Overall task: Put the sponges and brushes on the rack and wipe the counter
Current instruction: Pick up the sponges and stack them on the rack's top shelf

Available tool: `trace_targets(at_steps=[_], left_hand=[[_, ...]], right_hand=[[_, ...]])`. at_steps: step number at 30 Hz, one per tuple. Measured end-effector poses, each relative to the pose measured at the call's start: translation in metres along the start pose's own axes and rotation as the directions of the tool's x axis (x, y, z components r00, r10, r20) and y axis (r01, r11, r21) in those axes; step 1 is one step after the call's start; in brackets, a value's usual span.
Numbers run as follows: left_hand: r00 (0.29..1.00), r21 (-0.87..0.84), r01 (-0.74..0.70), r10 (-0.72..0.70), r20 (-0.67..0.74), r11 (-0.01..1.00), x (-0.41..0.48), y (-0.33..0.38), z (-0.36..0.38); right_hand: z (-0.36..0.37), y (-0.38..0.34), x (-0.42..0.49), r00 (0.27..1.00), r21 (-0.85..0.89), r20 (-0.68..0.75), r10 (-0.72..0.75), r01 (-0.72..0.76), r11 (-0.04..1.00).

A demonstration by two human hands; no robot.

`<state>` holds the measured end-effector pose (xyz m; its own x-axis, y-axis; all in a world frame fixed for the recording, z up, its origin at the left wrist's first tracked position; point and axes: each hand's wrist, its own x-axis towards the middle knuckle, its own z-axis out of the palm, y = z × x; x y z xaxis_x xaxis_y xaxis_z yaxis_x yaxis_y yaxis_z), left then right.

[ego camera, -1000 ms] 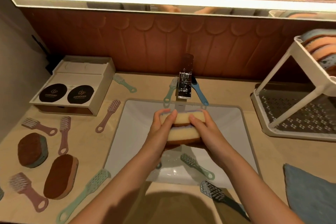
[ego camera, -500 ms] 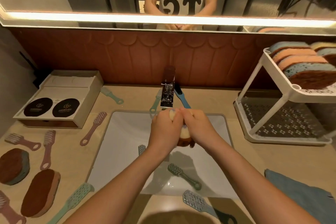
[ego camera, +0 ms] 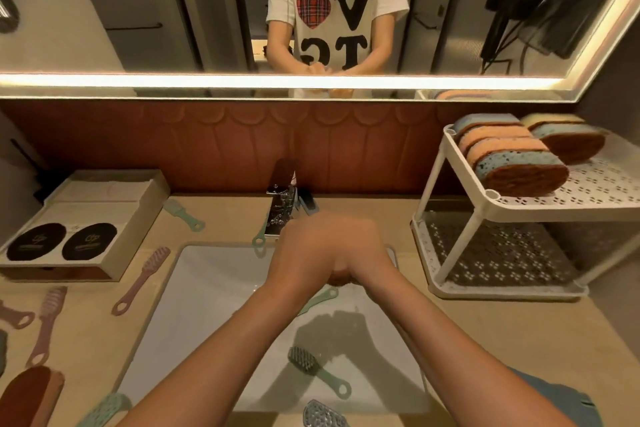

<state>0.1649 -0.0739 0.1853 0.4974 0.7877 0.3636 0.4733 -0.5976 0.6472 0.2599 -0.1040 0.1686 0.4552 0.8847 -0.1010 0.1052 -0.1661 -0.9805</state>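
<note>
My left hand (ego camera: pixel 304 253) and my right hand (ego camera: pixel 360 253) are pressed together over the white sink (ego camera: pixel 207 315), just below the faucet (ego camera: pixel 282 208). Both squeeze one sponge (ego camera: pixel 337 279); only a small brown bit shows under the palms. A white two-level rack (ego camera: pixel 460 218) stands at the right, with several sponges (ego camera: pixel 509 156) lying on its upper shelf. Green brushes lie in the basin, one (ego camera: pixel 311 366) near the front. Pink brushes (ego camera: pixel 142 281) and a brown sponge (ego camera: pixel 27 395) lie on the counter at the left.
A cardboard box (ego camera: pixel 86 218) with two black discs sits at the back left. A blue cloth (ego camera: pixel 568 402) lies at the front right edge. More brushes lie beside the faucet and along the front rim. A mirror runs above the brown backsplash.
My hands have closed tighter around the sponge, from holding it flat and spread to squeezing it almost out of sight. The camera has tilted up and shows more mirror and rack.
</note>
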Motion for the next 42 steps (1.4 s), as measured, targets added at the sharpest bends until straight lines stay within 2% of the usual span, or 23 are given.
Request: trace_targets(at_steps=[3, 5, 9, 14, 17, 19, 23, 26, 29, 33, 35, 37, 40, 42], left_hand=[[0.999, 0.050, -0.030, 0.032, -0.037, 0.998, 0.004, 0.009, 0.004], [0.998, 0.036, 0.016, -0.014, -0.054, 0.999, 0.010, 0.017, 0.004], [0.977, -0.228, 0.209, -0.213, 0.007, 0.951, 0.030, 0.032, 0.001], [0.968, -0.433, 0.242, -0.189, 0.163, 0.868, 0.046, 0.057, 0.004], [0.973, -0.485, 0.217, -0.150, 0.174, 0.847, 0.056, 0.076, 0.013], [0.980, -0.494, 0.173, -0.098, 0.173, 0.852, 0.065, 0.091, 0.022], [0.986, -0.456, 0.032, 0.045, 0.158, 0.889, 0.086, 0.123, 0.038], [0.979, -0.447, -0.007, 0.096, 0.178, 0.895, 0.099, 0.145, 0.052], [0.969, -0.489, 0.008, 0.115, 0.220, 0.872, 0.108, 0.167, 0.067], [0.942, -0.563, 0.117, 0.087, 0.324, 0.818, 0.125, 0.186, 0.097], [0.946, -0.578, 0.120, 0.084, 0.313, 0.807, 0.132, 0.191, 0.114], [0.958, -0.532, 0.035, 0.123, 0.258, 0.846, 0.133, 0.196, 0.126], [0.944, -0.333, -0.195, 0.269, 0.193, 0.923, 0.128, 0.194, 0.141], [0.920, -0.120, -0.253, 0.277, 0.278, 0.960, 0.128, 0.183, 0.154]], right_hand=[[-0.020, -0.006, -0.001, 0.998, -0.028, 0.032, -0.055, 0.056, 0.998], [-0.039, -0.013, -0.002, 0.995, -0.028, 0.084, -0.056, 0.059, 0.998], [-0.079, -0.028, -0.003, 0.983, 0.061, 0.181, -0.025, 0.014, 0.998], [-0.123, -0.042, 0.000, 0.960, -0.059, 0.221, -0.173, 0.190, 0.980], [-0.147, -0.050, 0.003, 0.946, -0.176, 0.133, -0.296, 0.317, 0.932], [-0.165, -0.056, 0.007, 0.937, -0.194, 0.045, -0.347, 0.349, 0.917], [-0.201, -0.065, 0.015, 0.932, -0.168, -0.030, -0.362, 0.353, 0.920], [-0.227, -0.067, 0.020, 0.930, -0.133, -0.084, -0.359, 0.346, 0.929], [-0.252, -0.069, 0.023, 0.926, -0.045, -0.140, -0.350, 0.347, 0.937], [-0.285, -0.067, 0.029, 0.916, 0.001, -0.250, -0.314, 0.324, 0.946], [-0.298, -0.063, 0.033, 0.904, 0.010, -0.321, -0.283, 0.302, 0.953], [-0.314, -0.057, 0.037, 0.885, 0.030, -0.393, -0.248, 0.282, 0.959], [-0.336, -0.047, 0.042, 0.857, 0.043, -0.478, -0.190, 0.240, 0.970], [-0.348, -0.041, 0.044, 0.842, 0.060, -0.521, -0.142, 0.202, 0.978]])
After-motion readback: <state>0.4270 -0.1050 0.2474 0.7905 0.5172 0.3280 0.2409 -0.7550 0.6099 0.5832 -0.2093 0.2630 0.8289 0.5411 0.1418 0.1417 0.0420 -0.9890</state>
